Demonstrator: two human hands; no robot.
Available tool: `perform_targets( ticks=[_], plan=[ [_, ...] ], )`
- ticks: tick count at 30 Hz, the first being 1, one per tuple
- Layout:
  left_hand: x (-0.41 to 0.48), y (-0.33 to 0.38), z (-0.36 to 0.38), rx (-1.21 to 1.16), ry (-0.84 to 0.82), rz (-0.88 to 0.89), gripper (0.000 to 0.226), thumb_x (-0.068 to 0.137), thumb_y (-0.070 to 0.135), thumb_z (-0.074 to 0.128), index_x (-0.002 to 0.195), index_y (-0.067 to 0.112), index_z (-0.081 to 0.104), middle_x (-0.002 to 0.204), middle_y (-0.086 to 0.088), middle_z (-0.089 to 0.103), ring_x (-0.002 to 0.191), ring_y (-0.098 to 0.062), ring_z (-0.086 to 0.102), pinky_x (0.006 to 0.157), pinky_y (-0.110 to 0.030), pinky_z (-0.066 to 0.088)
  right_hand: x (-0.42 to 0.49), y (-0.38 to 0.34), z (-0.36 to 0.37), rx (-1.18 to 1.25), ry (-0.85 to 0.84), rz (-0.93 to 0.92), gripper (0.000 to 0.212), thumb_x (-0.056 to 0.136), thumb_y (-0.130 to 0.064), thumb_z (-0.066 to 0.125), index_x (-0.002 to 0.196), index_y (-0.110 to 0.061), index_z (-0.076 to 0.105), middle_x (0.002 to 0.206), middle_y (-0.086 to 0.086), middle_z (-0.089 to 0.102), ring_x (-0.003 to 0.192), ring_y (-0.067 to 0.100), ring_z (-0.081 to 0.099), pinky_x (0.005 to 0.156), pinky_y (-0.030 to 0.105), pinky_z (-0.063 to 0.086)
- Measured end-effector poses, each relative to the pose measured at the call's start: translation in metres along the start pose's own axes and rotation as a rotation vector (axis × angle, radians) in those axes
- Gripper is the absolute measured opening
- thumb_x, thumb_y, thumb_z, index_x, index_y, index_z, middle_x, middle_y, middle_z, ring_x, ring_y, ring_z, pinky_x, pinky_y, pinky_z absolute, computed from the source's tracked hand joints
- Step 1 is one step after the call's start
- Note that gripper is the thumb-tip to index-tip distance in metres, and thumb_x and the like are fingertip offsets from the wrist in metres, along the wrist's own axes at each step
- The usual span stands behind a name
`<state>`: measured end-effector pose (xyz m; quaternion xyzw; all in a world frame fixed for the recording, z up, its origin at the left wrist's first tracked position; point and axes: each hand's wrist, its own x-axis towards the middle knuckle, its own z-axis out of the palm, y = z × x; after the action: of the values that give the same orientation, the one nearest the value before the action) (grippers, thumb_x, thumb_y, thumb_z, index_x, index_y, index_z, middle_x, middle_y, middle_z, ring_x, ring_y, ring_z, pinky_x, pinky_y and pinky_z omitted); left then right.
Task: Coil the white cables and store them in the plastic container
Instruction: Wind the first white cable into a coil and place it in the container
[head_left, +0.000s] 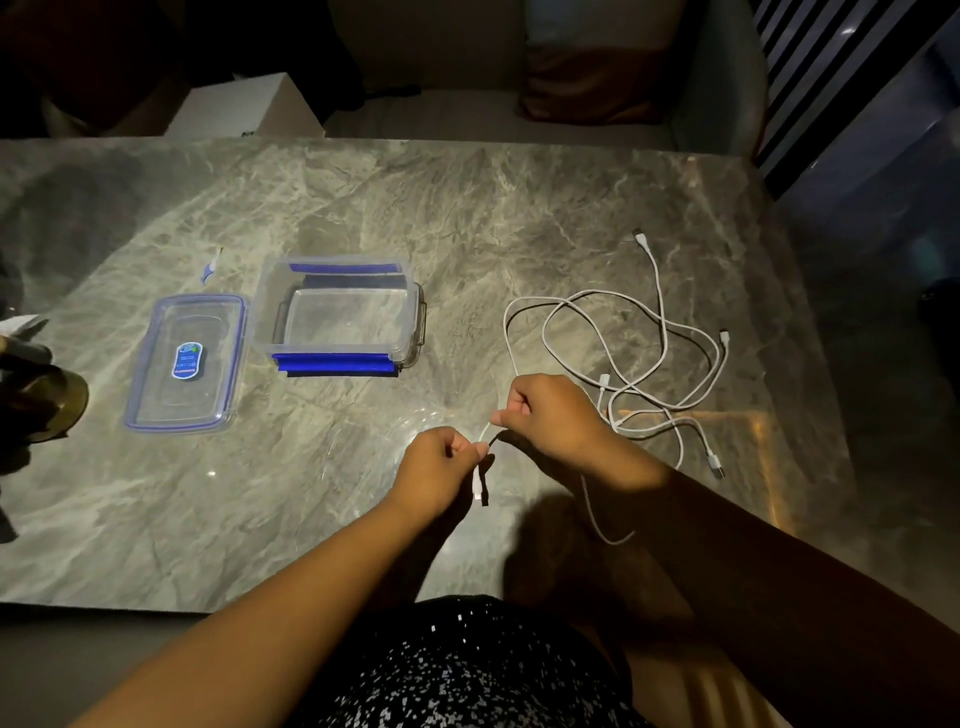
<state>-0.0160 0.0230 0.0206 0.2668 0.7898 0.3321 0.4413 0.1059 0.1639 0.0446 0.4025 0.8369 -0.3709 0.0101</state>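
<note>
My left hand (441, 467) and right hand (550, 410) are close together, both pinching one white cable (477, 486) near its plug. My right forearm hides part of its run. The tangled cables (631, 353) lie right of the open plastic container (337, 359).

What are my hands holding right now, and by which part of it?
Both hands pinch one thin white cable near its end: the left hand just above the dangling tip, the right hand a little farther along the cord.
</note>
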Motion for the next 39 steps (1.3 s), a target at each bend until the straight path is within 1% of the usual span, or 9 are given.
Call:
perform_targets(
  ticks=[3,8,13,18,21,24,28,32,39],
  plan=[
    [-0.003,0.019,-0.014,-0.153,-0.05,0.027,0.028,0.092,0.019,0.068,0.073,0.0,0.058,0.066,-0.015,0.071,0.05,-0.014,0.061,0.057,-0.03,0.048,-0.001,-0.014,-0.015,0.061,0.043,-0.007,0.029,0.081,-0.039,0.075,0.066,-0.022,0.056,0.06,-0.009,0.055,0.06,0.012,0.053,0.059,0.029,0.042],
    [-0.02,0.065,-0.037,-0.514,-0.13,-0.012,0.014,0.096,0.004,0.059,0.083,0.002,0.055,0.085,-0.024,0.072,0.065,-0.023,0.073,0.047,-0.02,0.05,-0.004,-0.045,-0.05,0.18,0.066,-0.062,0.027,0.083,-0.032,0.075,0.071,-0.013,0.061,0.06,-0.005,0.062,0.053,0.01,0.052,0.056,0.027,0.044],
    [-0.028,0.098,-0.062,-0.706,-0.214,-0.005,0.008,0.097,0.008,0.058,0.095,0.001,0.058,0.095,-0.022,0.074,0.082,-0.031,0.074,0.07,-0.033,0.061,-0.011,-0.081,-0.085,0.289,0.065,-0.144,0.023,0.088,-0.028,0.07,0.075,-0.013,0.059,0.065,0.003,0.073,0.051,0.014,0.058,0.056,0.033,0.049],
    [-0.037,0.136,-0.094,-0.741,-0.378,0.083,0.024,0.101,0.005,0.047,0.118,-0.005,0.061,0.104,-0.023,0.073,0.09,-0.032,0.074,0.075,-0.034,0.062,-0.016,-0.124,-0.121,0.274,0.137,-0.248,0.022,0.083,-0.037,0.07,0.073,-0.02,0.06,0.066,0.011,0.067,0.054,0.018,0.055,0.057,0.044,0.05],
    [-0.046,0.157,-0.117,-0.734,-0.495,0.162,0.025,0.102,0.003,0.042,0.118,0.0,0.062,0.11,-0.024,0.072,0.102,-0.035,0.071,0.083,-0.037,0.059,-0.02,-0.155,-0.149,0.181,0.181,-0.305,0.022,0.085,-0.034,0.072,0.072,-0.021,0.06,0.066,0.006,0.068,0.059,0.024,0.061,0.059,0.042,0.05],
    [-0.052,0.175,-0.142,-0.731,-0.588,0.223,0.03,0.101,-0.002,0.036,0.121,-0.001,0.058,0.115,-0.026,0.069,0.109,-0.039,0.068,0.087,-0.039,0.058,-0.024,-0.184,-0.178,0.089,0.209,-0.376,0.024,0.084,-0.031,0.074,0.07,-0.02,0.06,0.063,0.003,0.067,0.055,0.012,0.057,0.056,0.033,0.047],
    [-0.062,0.202,-0.171,-0.725,-0.719,0.272,0.037,0.097,-0.01,0.03,0.129,-0.01,0.048,0.123,-0.029,0.065,0.117,-0.042,0.062,0.098,-0.045,0.053,-0.025,-0.212,-0.207,0.088,0.243,-0.468,0.025,0.082,-0.034,0.076,0.069,-0.021,0.06,0.062,0.003,0.064,0.059,0.022,0.057,0.058,0.041,0.049],
    [-0.073,0.227,-0.192,-0.671,-0.794,0.327,0.042,0.094,-0.011,0.029,0.132,-0.006,0.047,0.127,-0.031,0.062,0.122,-0.04,0.059,0.104,-0.043,0.049,-0.028,-0.235,-0.224,0.14,0.292,-0.55,0.024,0.082,-0.037,0.074,0.07,-0.024,0.059,0.062,-0.006,0.056,0.057,0.009,0.049,0.057,0.041,0.047],
    [-0.081,0.249,-0.209,-0.675,-0.819,0.368,0.052,0.087,-0.018,0.024,0.13,-0.006,0.051,0.129,-0.032,0.06,0.124,-0.042,0.057,0.107,-0.046,0.046,-0.036,-0.258,-0.229,0.168,0.419,-0.575,0.022,0.085,-0.033,0.072,0.072,-0.023,0.059,0.063,-0.005,0.055,0.059,0.01,0.048,0.057,0.037,0.047]
  ],
)
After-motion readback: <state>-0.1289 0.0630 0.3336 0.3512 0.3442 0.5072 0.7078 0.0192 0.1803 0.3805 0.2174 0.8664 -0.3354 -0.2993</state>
